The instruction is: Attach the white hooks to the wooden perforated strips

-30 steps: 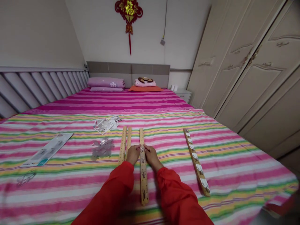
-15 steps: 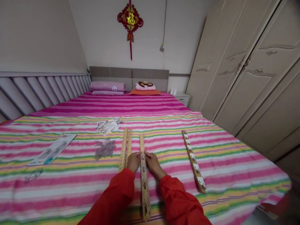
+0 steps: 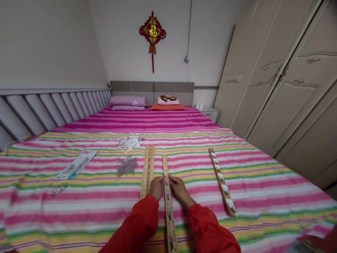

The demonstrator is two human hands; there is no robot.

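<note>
A long wooden strip (image 3: pixel 167 196) with holes and small metal hooks lies lengthwise on the striped bedspread (image 3: pixel 250 196) in front of me. My left hand (image 3: pixel 157 188) and my right hand (image 3: pixel 179 188) flank it, fingertips pinched together on a small metal hook (image 3: pixel 166 181) on the strip. Two more bare wooden strips (image 3: pixel 147 168) lie just left of my left hand. A fourth strip (image 3: pixel 222 181) fitted with white hooks lies to the right.
A clear bag of hooks (image 3: pixel 126 165), opened plastic packets (image 3: pixel 128 143), a packaging card (image 3: pixel 76 164) and a loose clear piece (image 3: pixel 58 190) lie on the left of the bed. Pillows (image 3: pixel 128 101) sit by the headboard. Wardrobe doors (image 3: pixel 284 84) stand to the right.
The view has shifted a little, moving everything rightward in frame. Both hands stay pinched at the same spot on the middle strip.
</note>
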